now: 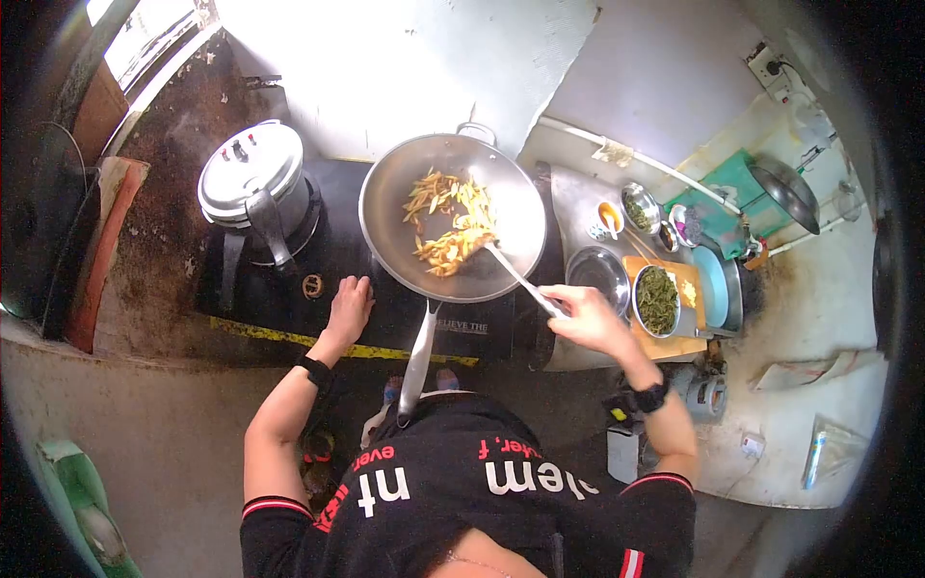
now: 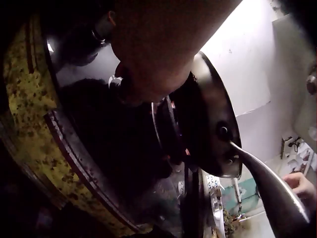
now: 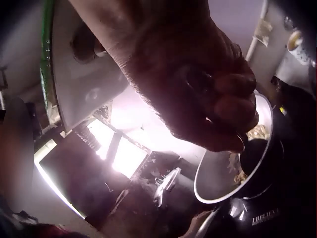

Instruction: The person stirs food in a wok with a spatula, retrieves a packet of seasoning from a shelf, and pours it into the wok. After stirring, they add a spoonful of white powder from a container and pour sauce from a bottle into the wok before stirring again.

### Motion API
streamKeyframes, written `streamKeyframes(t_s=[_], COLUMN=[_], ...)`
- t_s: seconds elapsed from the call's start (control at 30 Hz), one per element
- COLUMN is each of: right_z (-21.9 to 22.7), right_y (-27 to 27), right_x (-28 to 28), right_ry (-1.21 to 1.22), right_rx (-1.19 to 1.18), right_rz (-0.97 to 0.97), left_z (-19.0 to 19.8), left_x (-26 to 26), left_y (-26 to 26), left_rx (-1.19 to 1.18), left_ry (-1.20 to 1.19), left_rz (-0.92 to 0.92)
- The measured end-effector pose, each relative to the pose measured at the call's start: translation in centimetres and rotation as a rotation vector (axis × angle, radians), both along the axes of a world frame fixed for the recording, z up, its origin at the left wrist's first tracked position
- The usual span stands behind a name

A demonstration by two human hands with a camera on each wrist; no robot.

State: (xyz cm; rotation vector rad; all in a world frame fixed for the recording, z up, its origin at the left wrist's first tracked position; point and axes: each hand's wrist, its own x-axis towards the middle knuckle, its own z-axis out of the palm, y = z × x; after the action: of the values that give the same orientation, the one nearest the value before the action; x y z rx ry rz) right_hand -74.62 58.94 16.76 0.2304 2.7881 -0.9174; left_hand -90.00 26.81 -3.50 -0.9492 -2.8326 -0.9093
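Observation:
A steel frying pan holds pale and brown sliced food. My right hand grips the handle of a spatula, whose head is down in the food. In the right wrist view my right hand is curled above the pan; most of the spatula is hidden. My left hand rests on the black stove top at the pan's left, holding nothing. The left wrist view shows this hand darkly beside the pan. The pan's handle points towards my body, untouched.
A pressure cooker stands at the left of the stove, with a small ring in front of it. On the right are a bowl of green strips, a cutting board, a dark empty bowl and a cup.

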Motion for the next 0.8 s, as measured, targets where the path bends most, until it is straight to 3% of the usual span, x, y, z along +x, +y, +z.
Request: streamKeyframes(t_s=[0.2, 0.27, 0.37, 0.43, 0.47, 0.5, 0.53, 0.6, 0.67, 0.73, 0.8], right_z=[-2.1, -5.7, -8.9, -9.9, -8.6, -7.0, -6.6, -1.3, 2.7, 2.6, -1.6], right_y=[-2.5, -2.3, -3.3, -3.5, -3.3, -2.7, -1.9, -1.3, -1.1, -1.3, -1.3], right_x=[-5.4, -8.4, -10.4, -9.4, -8.1, -6.3, -4.8, -2.1, -0.4, 0.1, -0.9], right_ry=[0.248, 0.406, 0.349, 0.353, 0.295, 0.236, 0.323, 0.074, -0.084, -0.086, 0.087], right_rx=[-0.007, 0.007, -0.048, -0.016, -0.028, -0.041, -0.293, -0.309, -0.19, -0.143, -0.164], right_rz=[-0.051, -0.042, -0.112, -0.043, -0.014, 0.013, 0.049, 0.007, 0.056, 0.072, 0.061], left_z=[-1.3, -1.2, -0.1, 0.9, 1.1, 1.1, 1.3, 3.7, 4.6, 5.7, 5.6], left_x=[0.2, 0.3, 1.4, 2.8, 3.8, 5.2, 6.6, 9.1, 11.4, 11.8, 11.6], left_y=[0.5, 0.6, 0.4, 0.6, 0.4, 0.1, -0.1, 0.3, 1.2, 1.9, 2.2], left_rx=[-0.002, -0.009, 0.041, 0.123, 0.123, 0.284, 0.44, 0.6, 0.765, 0.786, 0.855], left_ry=[0.065, 0.087, 0.071, 0.301, 0.298, -0.129, -0.56, -1.262, -1.521, -1.49, -1.671], left_rz=[0.089, 0.087, 0.113, 0.213, 0.213, 0.196, 0.177, 0.081, -0.037, -0.096, -0.153])
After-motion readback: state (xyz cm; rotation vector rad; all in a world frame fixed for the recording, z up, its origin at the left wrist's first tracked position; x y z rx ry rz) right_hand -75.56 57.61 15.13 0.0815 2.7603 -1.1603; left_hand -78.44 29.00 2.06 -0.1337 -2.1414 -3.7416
